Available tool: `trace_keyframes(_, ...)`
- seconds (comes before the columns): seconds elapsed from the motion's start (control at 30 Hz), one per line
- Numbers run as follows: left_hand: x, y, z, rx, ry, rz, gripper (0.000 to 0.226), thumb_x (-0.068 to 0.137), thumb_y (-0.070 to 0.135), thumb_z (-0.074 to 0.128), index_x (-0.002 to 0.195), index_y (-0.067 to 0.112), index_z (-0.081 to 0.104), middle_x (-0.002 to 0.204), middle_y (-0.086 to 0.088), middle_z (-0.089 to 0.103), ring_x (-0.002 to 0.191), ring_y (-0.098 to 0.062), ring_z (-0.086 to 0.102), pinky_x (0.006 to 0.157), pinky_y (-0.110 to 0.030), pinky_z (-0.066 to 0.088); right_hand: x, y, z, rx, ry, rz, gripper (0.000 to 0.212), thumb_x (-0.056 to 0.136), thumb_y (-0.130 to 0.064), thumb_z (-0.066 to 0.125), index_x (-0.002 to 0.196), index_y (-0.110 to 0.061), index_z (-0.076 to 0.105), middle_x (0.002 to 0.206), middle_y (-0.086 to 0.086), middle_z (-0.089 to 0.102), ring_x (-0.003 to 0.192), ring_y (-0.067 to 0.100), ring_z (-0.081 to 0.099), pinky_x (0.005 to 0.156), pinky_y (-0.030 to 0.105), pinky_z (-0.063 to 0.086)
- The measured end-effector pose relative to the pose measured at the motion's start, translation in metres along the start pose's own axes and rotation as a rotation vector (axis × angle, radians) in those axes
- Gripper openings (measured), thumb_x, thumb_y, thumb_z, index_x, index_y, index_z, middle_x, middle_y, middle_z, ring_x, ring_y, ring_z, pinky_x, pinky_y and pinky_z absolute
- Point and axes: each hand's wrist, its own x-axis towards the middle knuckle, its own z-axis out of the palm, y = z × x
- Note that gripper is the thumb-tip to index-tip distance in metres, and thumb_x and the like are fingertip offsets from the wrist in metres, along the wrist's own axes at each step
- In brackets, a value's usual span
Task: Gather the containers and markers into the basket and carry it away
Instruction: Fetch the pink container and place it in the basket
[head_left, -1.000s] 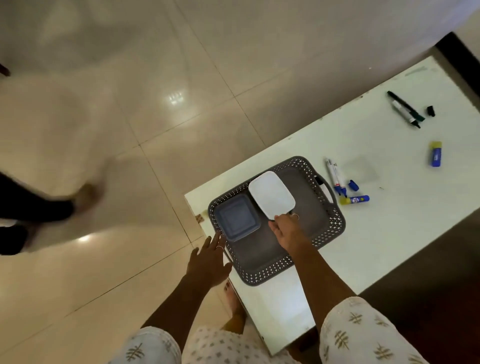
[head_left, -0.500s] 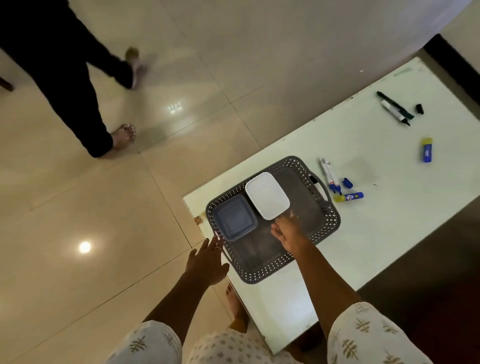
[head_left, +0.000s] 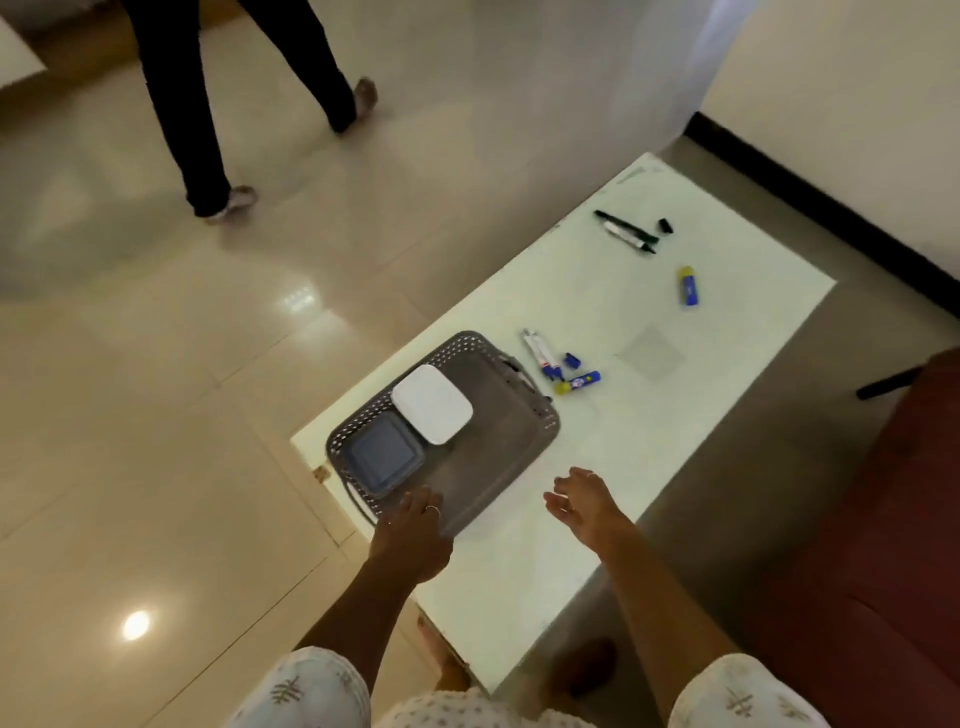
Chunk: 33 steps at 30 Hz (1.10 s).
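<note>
Grey basket (head_left: 498, 415) rim under left hand (head_left: 415, 540); right hand (head_left: 584, 506) open, empty.

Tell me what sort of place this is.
Probably a living room at home: a glossy beige tiled floor, a low white rectangular table with a dark red sofa beside it, and another person's legs walking past.

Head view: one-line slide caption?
Two containers sit in the grey basket; left hand at its rim, markers still on the table.
</note>
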Motion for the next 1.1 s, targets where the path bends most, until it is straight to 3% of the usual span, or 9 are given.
trace_keyframes(0.07,-0.002,0.028,0.001,0.051,-0.008,0.026,0.065,0.095,0.038,0.043,0.15,0.015,0.016,0.16,-0.005,0.008,0.148,-0.025,0.007,0.119,-0.045,0.018,-0.009,-0.004,-0.04,0.027,0.011,-0.003,0.02,0.097,0.003,0.032,0.111,0.005,0.047,0.075,0.012,0.041,0.067,0.026,0.044,0.098,0.03,0.047)
trace_keyframes(0.13,-0.002,0.061,0.001,0.108,-0.004,0.064,0.066,0.095,0.04,0.041,0.15,0.014,0.016,0.16,-0.006,0.007,0.148,-0.025,0.005,0.119,-0.045,0.016,-0.023,-0.012,-0.079,-0.009,0.028,-0.035,0.018,0.095,0.004,0.036,0.089,-0.009,0.047,0.077,0.009,0.042,0.07,0.025,0.047,0.079,0.03,0.052)
trace_keyframes(0.2,-0.001,0.097,0.002,0.137,0.018,0.087,0.066,0.095,0.04,0.042,0.15,0.014,0.018,0.16,-0.005,0.009,0.148,-0.025,0.007,0.118,-0.044,0.018,-0.037,-0.017,-0.116,-0.079,0.077,-0.103,0.019,0.094,0.003,0.041,0.104,-0.013,0.042,0.086,0.007,0.049,0.076,0.02,0.051,0.092,0.037,0.049)
trace_keyframes(0.3,-0.003,0.164,0.008,0.188,0.021,0.13,0.066,0.095,0.04,0.04,0.151,0.018,0.014,0.161,-0.002,0.005,0.148,-0.023,0.006,0.117,-0.043,0.017,-0.056,-0.023,-0.187,-0.063,0.125,-0.135,0.025,0.094,0.004,0.041,0.117,-0.005,0.044,0.089,0.02,0.052,0.081,0.025,0.054,0.105,0.047,0.041)
trace_keyframes(0.4,-0.007,0.232,0.015,0.257,-0.005,0.205,0.066,0.096,0.039,0.039,0.152,0.019,0.009,0.161,0.0,-0.001,0.148,-0.021,0.002,0.117,-0.043,0.016,-0.077,-0.033,-0.253,-0.042,0.208,-0.13,0.039,0.095,0.001,0.045,0.133,0.002,0.037,0.116,0.03,0.05,0.114,0.038,0.053,0.106,0.047,0.039)
trace_keyframes(0.53,-0.01,0.321,0.018,0.312,-0.008,0.32,0.067,0.095,0.039,0.04,0.151,0.019,0.009,0.161,0.0,-0.001,0.148,-0.021,0.001,0.117,-0.043,0.017,-0.101,-0.048,-0.333,-0.011,0.286,-0.187,0.04,0.096,-0.006,0.048,0.134,0.001,0.039,0.112,0.019,0.049,0.103,0.032,0.054,0.101,0.043,0.042)
trace_keyframes(0.67,-0.01,0.404,0.023,0.317,-0.003,0.43,0.068,0.094,0.04,0.042,0.151,0.018,0.012,0.161,0.0,0.003,0.148,-0.022,0.003,0.117,-0.043,0.017,-0.123,-0.06,-0.398,-0.048,0.367,-0.248,0.04,0.096,-0.013,0.049,0.134,-0.004,0.039,0.125,0.019,0.052,0.112,0.032,0.057,0.094,0.038,0.046)
trace_keyframes(0.87,-0.012,0.48,0.039,0.387,-0.02,0.528,0.068,0.093,0.038,0.044,0.15,0.017,0.014,0.161,-0.003,0.007,0.148,-0.025,0.006,0.116,-0.045,0.02,-0.135,-0.066,-0.444,0.046,0.36,-0.229,0.033,0.096,-0.019,0.05,0.127,-0.009,0.044,0.113,0.011,0.052,0.098,0.024,0.057,0.086,0.038,0.049)
trace_keyframes(1.1,-0.002,0.534,0.035,0.454,-0.067,0.566,0.068,0.094,0.038,0.044,0.151,0.018,0.012,0.161,-0.005,0.006,0.148,-0.028,0.004,0.117,-0.048,0.016,-0.141,-0.114,-0.473,-0.07,0.374,-0.242,0.031,0.097,-0.023,0.047,0.125,-0.01,0.048,0.113,0.01,0.052,0.093,0.022,0.058,0.084,0.036,0.05)
